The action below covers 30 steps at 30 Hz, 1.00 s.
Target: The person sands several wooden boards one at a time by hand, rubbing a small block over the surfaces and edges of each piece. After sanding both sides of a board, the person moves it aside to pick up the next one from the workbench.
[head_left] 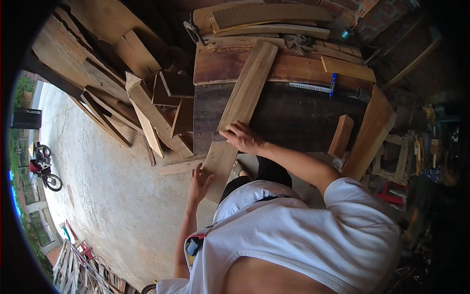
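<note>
A long wooden board point(247, 88) lies across the workbench point(293, 115), its near end jutting over the front edge towards my body. My right hand point(241, 138) presses on the board's top face with its fingers curled together. Beneath those fingers a dark strip point(218, 137) crosses the board; what it is I cannot make out. My left hand point(199, 183) is at the left edge of the overhanging end, fingers apart and the thumb towards the wood.
On the bench are a blue marker point(333, 85), a white ruler point(309, 87), a wood block point(340, 136) and a clamp point(298, 43). Stacked boards point(271, 17) line its back. Leaning planks point(147, 108) crowd the left side. A motorbike point(43, 166) stands farther left.
</note>
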Tool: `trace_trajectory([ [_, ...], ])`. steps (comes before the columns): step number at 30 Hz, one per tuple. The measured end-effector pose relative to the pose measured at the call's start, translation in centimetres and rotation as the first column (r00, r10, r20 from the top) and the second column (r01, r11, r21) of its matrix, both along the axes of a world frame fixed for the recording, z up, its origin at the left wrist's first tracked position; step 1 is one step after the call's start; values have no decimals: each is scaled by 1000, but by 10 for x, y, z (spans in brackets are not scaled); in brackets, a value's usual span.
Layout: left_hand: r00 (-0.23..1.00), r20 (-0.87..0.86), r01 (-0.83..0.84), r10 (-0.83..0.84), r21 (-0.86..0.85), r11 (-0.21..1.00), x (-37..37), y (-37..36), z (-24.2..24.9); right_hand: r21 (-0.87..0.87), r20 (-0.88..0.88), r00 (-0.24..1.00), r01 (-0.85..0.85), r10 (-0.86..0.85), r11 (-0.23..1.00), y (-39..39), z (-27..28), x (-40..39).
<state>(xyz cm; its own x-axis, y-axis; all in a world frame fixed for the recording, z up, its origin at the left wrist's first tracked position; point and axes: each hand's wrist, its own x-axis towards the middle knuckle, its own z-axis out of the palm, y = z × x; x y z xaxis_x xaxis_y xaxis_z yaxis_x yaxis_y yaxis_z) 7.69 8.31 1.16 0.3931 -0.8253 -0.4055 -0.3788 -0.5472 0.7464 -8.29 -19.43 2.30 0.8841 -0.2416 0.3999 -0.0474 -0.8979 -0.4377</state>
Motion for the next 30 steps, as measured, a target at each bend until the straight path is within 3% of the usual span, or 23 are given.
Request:
trace_trajectory([
  [2,963,259,-79,71,19,997,-28,-7,31,40,67,971,227,-229,973,-63,5,14],
  [3,963,260,-80,70,28,996,-40,-10,38,32,123,935,331,-332,943,-99,1,19],
  [5,879,465,-3,-101,218,976,-59,-15,47,31,171,828,538,-534,843,-154,-4,26],
  [8,861,494,-30,-117,280,960,-68,-23,42,37,163,780,607,-604,794,-131,0,27],
  [10,852,512,-54,-112,298,953,-69,-29,39,113,133,913,373,-386,921,-61,2,14],
  [11,854,510,-63,-102,297,953,-69,-31,39,59,74,966,242,-246,969,-25,-1,4],
  [13,869,484,-66,-103,319,946,-69,-33,42,36,-5,994,-111,111,993,18,-1,-16],
  [16,870,479,-61,-116,339,939,-67,-35,44,34,10,990,-140,140,990,-27,3,-11],
  [18,872,474,-60,-127,360,931,-68,-37,47,8,58,992,112,-112,994,-107,10,5],
  [21,869,474,-60,-141,385,921,-68,-40,47,-32,181,844,518,-505,855,-238,6,17],
  [23,867,478,-73,-140,399,914,-70,-37,48,-77,217,711,696,-669,714,-275,2,17],
  [24,865,484,-74,-136,391,917,-70,-37,48,-57,195,697,710,-690,702,-264,2,17],
  [27,857,499,-78,-126,368,926,-70,-39,45,87,162,846,500,-507,862,-161,7,5],
  [29,854,504,-81,-127,371,925,-72,-38,44,185,19,969,240,-248,953,-81,8,-15],
  [30,857,501,-81,-124,369,926,-72,-37,45,131,-11,998,58,-57,990,-59,11,-29],
])
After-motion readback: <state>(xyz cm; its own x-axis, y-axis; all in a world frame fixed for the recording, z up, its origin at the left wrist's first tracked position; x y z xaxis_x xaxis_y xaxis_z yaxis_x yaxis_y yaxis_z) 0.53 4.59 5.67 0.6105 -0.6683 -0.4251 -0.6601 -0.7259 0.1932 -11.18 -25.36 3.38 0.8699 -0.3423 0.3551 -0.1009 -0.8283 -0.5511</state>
